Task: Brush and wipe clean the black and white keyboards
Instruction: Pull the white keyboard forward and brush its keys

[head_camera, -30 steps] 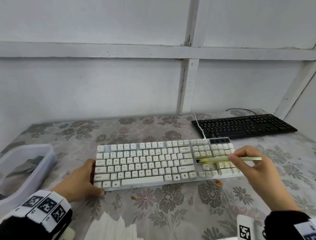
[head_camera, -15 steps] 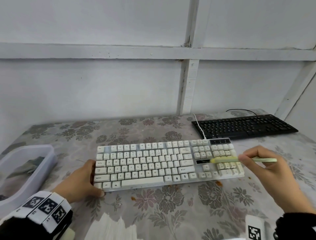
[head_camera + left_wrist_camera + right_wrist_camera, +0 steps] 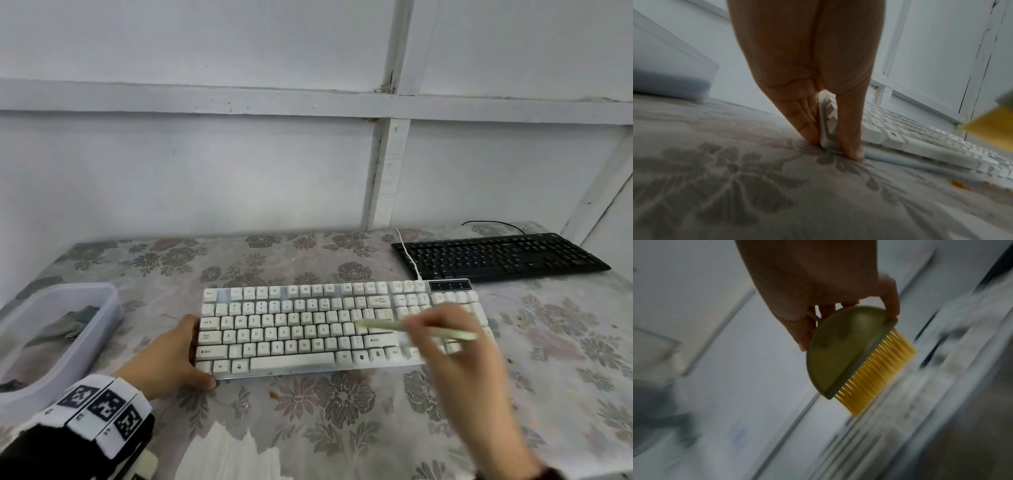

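Observation:
The white keyboard (image 3: 291, 329) (image 3: 920, 138) lies mid-table on the flowered cloth. My left hand (image 3: 178, 356) (image 3: 828, 141) holds its near left corner, thumb on the front edge and fingers on the left side. My right hand (image 3: 435, 329) (image 3: 847, 328) grips a green brush (image 3: 387, 325) (image 3: 842, 353) with yellow bristles (image 3: 875, 374). The brush is blurred with motion over the keys right of centre, bristles down at them. The black keyboard (image 3: 496, 257) rests at the back right, untouched.
A translucent plastic tub (image 3: 102, 308) holding a grey cloth (image 3: 65, 325) stands at the left. White tissue paper (image 3: 233, 452) lies at the near edge. Orange crumbs (image 3: 273, 394) dot the cloth before the white keyboard. Its white cable (image 3: 407, 257) runs back across the black keyboard's left end.
My right hand swept the brush right over the number pad, then back left to the keys right of centre. My left hand has stayed on the corner.

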The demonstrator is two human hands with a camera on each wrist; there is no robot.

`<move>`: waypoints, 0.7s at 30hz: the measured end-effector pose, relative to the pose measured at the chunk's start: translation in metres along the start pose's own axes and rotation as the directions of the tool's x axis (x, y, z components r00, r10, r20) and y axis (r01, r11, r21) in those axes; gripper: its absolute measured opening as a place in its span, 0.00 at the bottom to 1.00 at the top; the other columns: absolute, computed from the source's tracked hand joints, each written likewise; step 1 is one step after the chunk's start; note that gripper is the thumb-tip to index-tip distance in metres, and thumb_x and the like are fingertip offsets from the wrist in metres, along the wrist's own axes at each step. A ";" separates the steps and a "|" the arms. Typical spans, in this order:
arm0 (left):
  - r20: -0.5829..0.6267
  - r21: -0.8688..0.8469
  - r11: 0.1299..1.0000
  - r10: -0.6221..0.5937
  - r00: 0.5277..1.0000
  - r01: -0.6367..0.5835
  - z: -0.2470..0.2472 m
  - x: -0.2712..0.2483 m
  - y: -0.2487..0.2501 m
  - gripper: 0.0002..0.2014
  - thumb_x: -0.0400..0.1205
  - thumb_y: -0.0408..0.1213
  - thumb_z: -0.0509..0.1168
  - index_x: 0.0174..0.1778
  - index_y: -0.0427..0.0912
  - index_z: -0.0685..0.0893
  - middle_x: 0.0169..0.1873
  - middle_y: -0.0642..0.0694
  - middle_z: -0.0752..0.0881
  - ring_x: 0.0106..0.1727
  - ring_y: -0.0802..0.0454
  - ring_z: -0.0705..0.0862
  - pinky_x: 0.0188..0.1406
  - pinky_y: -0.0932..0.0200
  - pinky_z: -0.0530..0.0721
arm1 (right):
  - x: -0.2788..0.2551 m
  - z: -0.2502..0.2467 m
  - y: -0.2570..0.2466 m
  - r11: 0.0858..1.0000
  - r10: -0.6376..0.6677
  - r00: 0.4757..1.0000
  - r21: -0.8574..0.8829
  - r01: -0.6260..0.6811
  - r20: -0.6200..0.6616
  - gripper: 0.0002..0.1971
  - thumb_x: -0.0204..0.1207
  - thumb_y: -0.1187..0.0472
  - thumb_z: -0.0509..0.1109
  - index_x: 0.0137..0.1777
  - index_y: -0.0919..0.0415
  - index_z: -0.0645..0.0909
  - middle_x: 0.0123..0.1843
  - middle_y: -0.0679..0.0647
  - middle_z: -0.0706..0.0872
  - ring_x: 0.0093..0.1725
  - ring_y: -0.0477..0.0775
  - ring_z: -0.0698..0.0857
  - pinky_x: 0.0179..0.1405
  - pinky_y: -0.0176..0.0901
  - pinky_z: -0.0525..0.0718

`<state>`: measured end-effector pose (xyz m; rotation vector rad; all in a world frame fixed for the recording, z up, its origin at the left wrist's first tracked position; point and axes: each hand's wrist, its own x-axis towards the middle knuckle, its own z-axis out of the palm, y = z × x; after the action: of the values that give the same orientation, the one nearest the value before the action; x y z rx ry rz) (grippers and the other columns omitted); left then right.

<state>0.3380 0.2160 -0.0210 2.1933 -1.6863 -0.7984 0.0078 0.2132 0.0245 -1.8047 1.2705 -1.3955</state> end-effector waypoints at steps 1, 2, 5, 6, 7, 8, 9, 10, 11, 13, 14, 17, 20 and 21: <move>-0.003 -0.001 1.000 0.000 1.000 0.000 0.000 0.000 0.001 0.42 0.61 0.36 0.82 0.67 0.48 0.64 0.49 0.59 0.79 0.50 0.59 0.79 0.40 0.72 0.72 | -0.008 0.025 -0.009 1.000 -0.013 0.997 0.011 0.012 0.074 0.06 0.71 0.57 0.73 0.41 0.42 0.82 0.40 0.41 0.85 0.40 0.42 0.83 0.42 0.34 0.82; -0.005 -0.003 1.000 0.000 1.000 0.000 0.000 -0.001 0.002 0.42 0.61 0.36 0.82 0.66 0.48 0.64 0.47 0.60 0.79 0.49 0.61 0.78 0.39 0.73 0.72 | -0.015 0.049 -0.017 1.000 -0.013 0.992 0.008 0.012 0.129 0.04 0.70 0.50 0.72 0.43 0.41 0.81 0.42 0.39 0.84 0.44 0.42 0.82 0.48 0.41 0.82; -0.025 -0.001 1.000 0.008 1.000 -0.008 0.000 -0.003 0.004 0.39 0.63 0.35 0.81 0.61 0.51 0.63 0.42 0.64 0.77 0.42 0.68 0.77 0.33 0.75 0.72 | -0.030 0.105 -0.038 0.998 -0.027 0.965 -0.055 0.043 0.260 0.10 0.69 0.39 0.62 0.47 0.38 0.76 0.46 0.35 0.81 0.53 0.38 0.76 0.62 0.56 0.71; -0.033 0.008 1.000 0.019 0.999 -0.018 0.000 -0.004 0.005 0.37 0.64 0.36 0.80 0.61 0.51 0.63 0.42 0.64 0.77 0.42 0.69 0.76 0.32 0.76 0.72 | -0.033 0.119 -0.044 0.995 -0.010 0.947 -0.094 0.042 0.322 0.11 0.70 0.38 0.60 0.50 0.38 0.74 0.48 0.35 0.79 0.55 0.37 0.73 0.66 0.56 0.65; -0.043 0.022 0.999 0.032 0.999 -0.031 0.000 -0.004 0.005 0.35 0.66 0.38 0.79 0.61 0.51 0.63 0.42 0.63 0.77 0.41 0.70 0.76 0.32 0.76 0.72 | -0.035 0.130 -0.048 0.990 0.012 0.925 -0.135 0.042 0.380 0.14 0.70 0.36 0.56 0.51 0.38 0.72 0.50 0.35 0.77 0.57 0.38 0.70 0.69 0.56 0.60; -0.046 0.039 0.998 0.044 0.998 -0.042 0.000 -0.004 0.005 0.31 0.70 0.40 0.76 0.62 0.50 0.64 0.45 0.62 0.78 0.41 0.69 0.76 0.33 0.76 0.72 | -0.038 0.139 -0.052 0.984 0.034 0.905 -0.171 0.043 0.424 0.16 0.69 0.35 0.52 0.51 0.39 0.71 0.51 0.37 0.76 0.57 0.40 0.69 0.69 0.57 0.57; -0.046 0.061 0.997 0.051 0.998 -0.048 -0.001 -0.005 0.006 0.27 0.73 0.41 0.73 0.62 0.49 0.64 0.48 0.59 0.79 0.41 0.68 0.75 0.33 0.76 0.71 | -0.041 0.147 -0.053 0.978 0.030 0.897 -0.198 0.064 0.440 0.17 0.69 0.35 0.51 0.50 0.40 0.71 0.50 0.38 0.75 0.57 0.42 0.70 0.68 0.59 0.56; -0.048 0.080 0.996 0.053 0.997 -0.050 -0.001 -0.005 0.006 0.24 0.76 0.42 0.70 0.62 0.47 0.64 0.50 0.56 0.80 0.41 0.67 0.75 0.33 0.76 0.70 | -0.043 0.152 -0.055 0.967 0.003 0.911 -0.233 0.103 0.413 0.15 0.70 0.37 0.52 0.48 0.42 0.71 0.49 0.39 0.76 0.55 0.45 0.72 0.66 0.62 0.59; -0.052 0.086 0.995 0.055 0.997 -0.050 -0.001 -0.005 0.006 0.23 0.77 0.42 0.69 0.62 0.47 0.65 0.49 0.56 0.80 0.41 0.67 0.75 0.33 0.76 0.70 | -0.044 0.153 -0.054 0.955 -0.036 0.934 -0.262 0.136 0.355 0.12 0.71 0.38 0.55 0.46 0.43 0.72 0.46 0.39 0.77 0.52 0.46 0.75 0.62 0.63 0.65; -0.051 0.047 0.998 0.044 0.998 -0.042 -0.001 -0.005 0.006 0.29 0.71 0.40 0.75 0.61 0.49 0.64 0.43 0.62 0.78 0.40 0.70 0.76 0.31 0.77 0.73 | -0.041 0.146 -0.050 0.943 -0.025 0.952 -0.308 0.123 0.306 0.07 0.73 0.42 0.59 0.45 0.42 0.71 0.46 0.37 0.78 0.52 0.46 0.76 0.60 0.64 0.68; -0.045 0.025 0.999 0.034 0.998 -0.033 -0.001 -0.005 0.005 0.33 0.67 0.38 0.78 0.60 0.51 0.64 0.41 0.63 0.77 0.40 0.71 0.76 0.31 0.77 0.73 | -0.038 0.140 -0.046 0.946 0.019 0.948 -0.313 0.086 0.319 0.05 0.76 0.44 0.60 0.47 0.42 0.71 0.50 0.37 0.78 0.56 0.45 0.74 0.65 0.64 0.64; -0.021 0.010 1.000 0.009 1.000 -0.008 -0.001 -0.004 0.004 0.39 0.61 0.36 0.82 0.60 0.52 0.63 0.41 0.65 0.76 0.41 0.70 0.75 0.32 0.77 0.73 | -0.030 0.118 -0.028 0.959 0.047 0.966 -0.282 0.028 0.256 0.07 0.75 0.51 0.69 0.47 0.41 0.72 0.48 0.37 0.79 0.55 0.44 0.72 0.66 0.61 0.63; -0.022 0.002 1.000 0.012 1.000 -0.012 -0.001 -0.004 0.004 0.40 0.61 0.36 0.82 0.61 0.51 0.64 0.41 0.65 0.77 0.41 0.70 0.75 0.32 0.77 0.72 | -0.026 0.109 -0.030 0.960 -0.020 0.990 -0.273 0.058 0.140 0.06 0.68 0.49 0.67 0.42 0.41 0.73 0.41 0.37 0.79 0.48 0.43 0.74 0.59 0.60 0.69; -0.023 -0.001 1.000 0.013 1.000 -0.013 -0.001 -0.004 0.005 0.39 0.61 0.35 0.82 0.61 0.51 0.64 0.41 0.64 0.77 0.41 0.70 0.75 0.32 0.77 0.72 | -0.027 0.109 -0.033 0.973 -0.023 0.983 -0.221 0.063 0.182 0.06 0.68 0.46 0.65 0.43 0.40 0.73 0.42 0.36 0.79 0.49 0.41 0.74 0.59 0.58 0.68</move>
<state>0.3339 0.2184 -0.0161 2.1801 -1.6867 -0.7675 0.1211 0.2365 0.0045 -2.0692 1.3458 -1.1181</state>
